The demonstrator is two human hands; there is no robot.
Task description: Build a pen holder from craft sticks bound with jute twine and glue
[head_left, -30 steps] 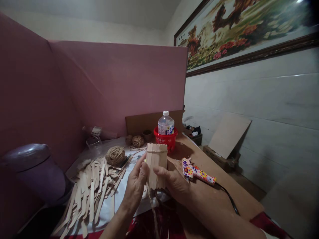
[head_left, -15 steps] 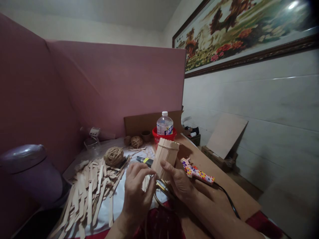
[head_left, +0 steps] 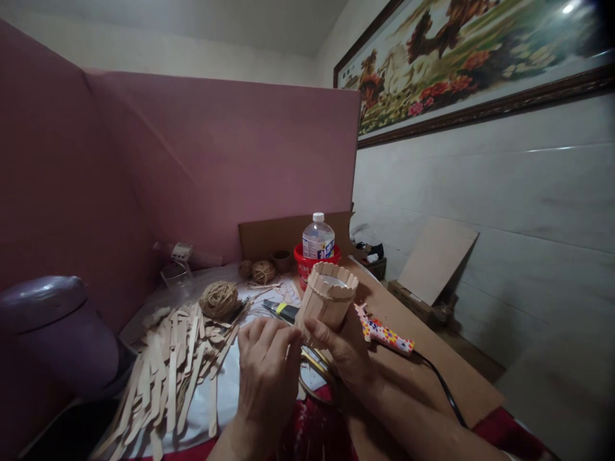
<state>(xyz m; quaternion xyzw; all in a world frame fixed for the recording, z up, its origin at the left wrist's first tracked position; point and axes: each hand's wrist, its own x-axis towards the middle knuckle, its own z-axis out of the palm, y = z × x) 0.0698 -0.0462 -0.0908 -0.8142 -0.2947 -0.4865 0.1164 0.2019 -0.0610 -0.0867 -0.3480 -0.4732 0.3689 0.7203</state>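
Observation:
A cup made of wooden craft sticks (head_left: pixel 323 307) tilts over the table, its open top turned partly towards me. A band of twine runs round it below the rim, and something pale shows inside. My right hand (head_left: pixel 348 358) is closed round its lower part, thumb on the near side. Beside the cup's lower left edge, my left hand (head_left: pixel 269 365) has its fingers bent together in a pinch; whatever is between the fingertips is hidden. Under the hands lie scissors (head_left: pixel 314 362), partly covered. A dark utility knife with a yellow band (head_left: pixel 281 310) lies just behind them.
Loose craft sticks (head_left: pixel 168 371) are heaped at left, with a twine ball (head_left: pixel 220 299) behind. A red bucket (head_left: pixel 303 272) holds a plastic bottle (head_left: pixel 318 237). At right, a flower-patterned glue gun (head_left: pixel 387 336) trails a black cord. A lilac bin (head_left: pixel 62 333) stands far left.
The cup has tipped so that its open top now shows, and its rim has shifted slightly right. My left fingers have curled closer together near its base.

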